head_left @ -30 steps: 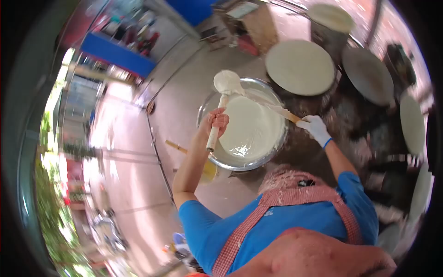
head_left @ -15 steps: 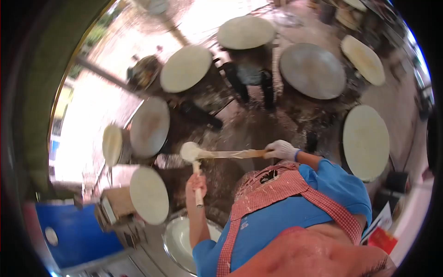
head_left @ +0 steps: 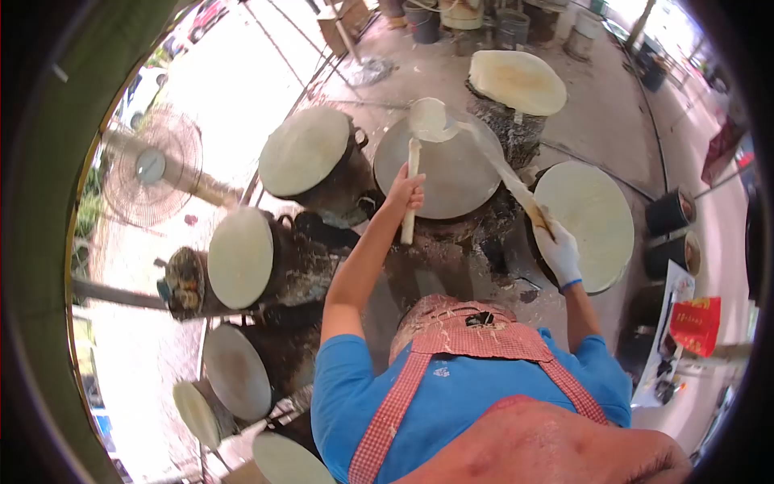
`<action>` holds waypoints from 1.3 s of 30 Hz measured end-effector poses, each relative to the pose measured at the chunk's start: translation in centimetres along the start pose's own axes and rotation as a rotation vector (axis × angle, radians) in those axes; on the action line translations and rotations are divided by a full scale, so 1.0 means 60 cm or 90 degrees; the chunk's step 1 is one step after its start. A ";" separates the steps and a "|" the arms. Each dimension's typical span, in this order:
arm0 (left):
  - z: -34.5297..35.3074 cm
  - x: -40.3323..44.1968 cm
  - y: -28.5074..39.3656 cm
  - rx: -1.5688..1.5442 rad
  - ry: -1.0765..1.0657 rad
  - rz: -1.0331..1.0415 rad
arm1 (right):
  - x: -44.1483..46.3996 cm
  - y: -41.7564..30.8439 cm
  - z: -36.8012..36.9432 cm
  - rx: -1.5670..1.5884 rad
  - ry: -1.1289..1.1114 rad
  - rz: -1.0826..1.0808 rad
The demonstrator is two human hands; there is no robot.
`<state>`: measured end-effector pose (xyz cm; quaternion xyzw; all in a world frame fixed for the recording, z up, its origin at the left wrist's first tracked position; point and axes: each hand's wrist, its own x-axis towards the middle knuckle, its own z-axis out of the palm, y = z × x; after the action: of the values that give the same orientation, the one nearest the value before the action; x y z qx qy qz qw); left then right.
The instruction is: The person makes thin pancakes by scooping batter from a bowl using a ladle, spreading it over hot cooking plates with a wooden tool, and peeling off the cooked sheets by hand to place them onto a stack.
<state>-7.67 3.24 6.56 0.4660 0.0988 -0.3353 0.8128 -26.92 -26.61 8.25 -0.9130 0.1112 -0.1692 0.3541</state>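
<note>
My left hand (head_left: 405, 194) is bare and closed around the pale handle of a ladle. The ladle's round white bowl (head_left: 430, 121) is over the far part of a bare grey griddle (head_left: 403, 181). My right hand (head_left: 558, 252) wears a white glove and grips the brown end of a long wooden paddle (head_left: 504, 168), coated in something whitish. The paddle's far end is beside the ladle's bowl; I cannot tell if they touch. Under my right hand lies a griddle covered with a pale round sheet (head_left: 592, 214).
More pale-covered round griddles stand at the left (head_left: 302, 153) and far right (head_left: 516, 81). Another grey griddle (head_left: 238, 371) is at the lower left. A large fan (head_left: 151, 165) stands behind. Dark buckets (head_left: 669, 211) and a red packet (head_left: 696, 324) are on the right.
The view has swung round with my body. Both hands, still holding the ladle and paddle, have moved from the low bowl side to the grey griddle, arms reaching further out.
</note>
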 end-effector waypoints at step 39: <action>-0.339 -0.159 -0.073 0.568 0.191 0.224 | 0.087 -0.082 0.227 0.296 0.035 0.330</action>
<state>-14.60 22.81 -3.07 0.8208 -0.0184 -0.1318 0.5555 -16.41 -16.45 3.39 -0.7444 0.3070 -0.1193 0.5808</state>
